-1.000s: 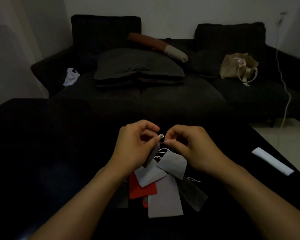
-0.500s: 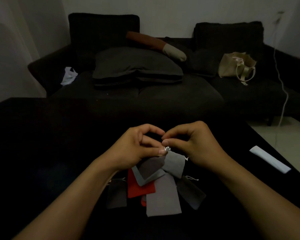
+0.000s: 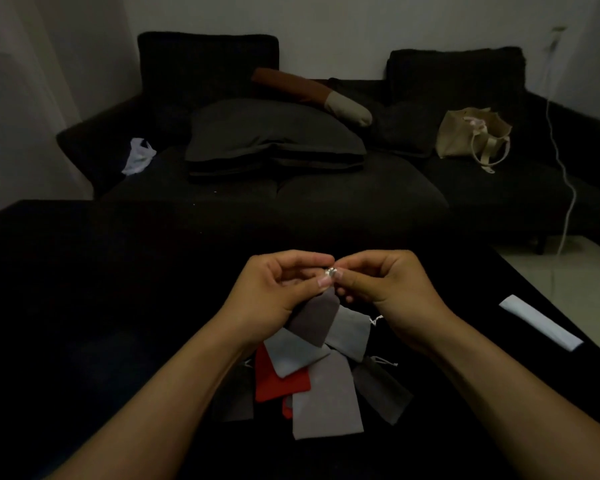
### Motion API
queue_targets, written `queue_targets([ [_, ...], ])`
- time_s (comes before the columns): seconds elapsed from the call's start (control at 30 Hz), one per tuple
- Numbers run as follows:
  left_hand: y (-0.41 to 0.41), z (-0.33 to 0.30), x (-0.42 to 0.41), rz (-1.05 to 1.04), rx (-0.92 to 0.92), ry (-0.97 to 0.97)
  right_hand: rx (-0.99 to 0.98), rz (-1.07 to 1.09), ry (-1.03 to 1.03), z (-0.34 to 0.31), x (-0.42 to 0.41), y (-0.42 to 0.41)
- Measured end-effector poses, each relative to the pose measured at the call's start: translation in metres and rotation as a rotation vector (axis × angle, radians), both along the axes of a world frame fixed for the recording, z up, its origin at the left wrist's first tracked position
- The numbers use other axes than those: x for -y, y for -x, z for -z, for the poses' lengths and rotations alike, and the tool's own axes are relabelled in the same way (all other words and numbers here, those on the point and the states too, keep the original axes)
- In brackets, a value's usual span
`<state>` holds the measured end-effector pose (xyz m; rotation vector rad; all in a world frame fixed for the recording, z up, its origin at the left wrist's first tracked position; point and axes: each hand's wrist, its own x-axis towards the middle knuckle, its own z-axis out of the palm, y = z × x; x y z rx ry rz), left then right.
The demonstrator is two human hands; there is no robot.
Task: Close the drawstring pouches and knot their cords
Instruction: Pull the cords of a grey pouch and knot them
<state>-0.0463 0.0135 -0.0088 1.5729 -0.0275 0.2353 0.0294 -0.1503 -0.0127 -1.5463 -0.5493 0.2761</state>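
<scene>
A dark grey pouch (image 3: 315,317) hangs from my fingers above the black table (image 3: 118,289). My left hand (image 3: 278,289) and my right hand (image 3: 385,282) meet fingertip to fingertip and pinch its pale cord (image 3: 330,271) at the gathered mouth. Under them lies a pile of several flat pouches: a light grey pouch (image 3: 349,332), another light grey pouch (image 3: 293,353), a red pouch (image 3: 278,382), a large grey pouch (image 3: 326,400) and two dark pouches at the sides (image 3: 381,389).
A white folded strip (image 3: 539,322) lies near the table's right edge. Behind the table stands a dark sofa (image 3: 326,195) with cushions, a beige tote bag (image 3: 471,136) and a white plastic bag (image 3: 139,155). A white cable (image 3: 565,181) hangs at the right.
Both hands stay together on the cord, with the fingers shifting a little as they work it. The dark grey pouch hangs lower and straighter under the fingertips than a second ago.
</scene>
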Motion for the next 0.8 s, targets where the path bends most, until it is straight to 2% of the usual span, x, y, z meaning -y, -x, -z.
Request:
queue_targets([
  [0.13,-0.001,0.003,0.003,-0.072,-0.021,-0.039,-0.024,0.086,0.011,0.004,-0.004,0.001],
  [0.23,-0.001,0.005,0.002,-0.104,-0.046,-0.023,0.023,0.110,0.056,0.007,-0.008,0.005],
  [0.37,-0.001,0.007,0.004,-0.163,-0.054,0.039,0.036,0.111,-0.001,0.009,-0.014,0.011],
  [0.5,-0.002,0.007,0.004,-0.187,-0.098,0.170,-0.069,0.051,-0.094,0.005,-0.015,0.017],
  [0.67,-0.001,0.005,0.007,-0.153,-0.174,0.331,-0.187,0.013,-0.116,0.001,-0.014,0.019],
  [0.8,0.000,0.005,0.006,-0.124,-0.209,0.344,-0.284,0.005,-0.074,-0.002,-0.011,0.017],
])
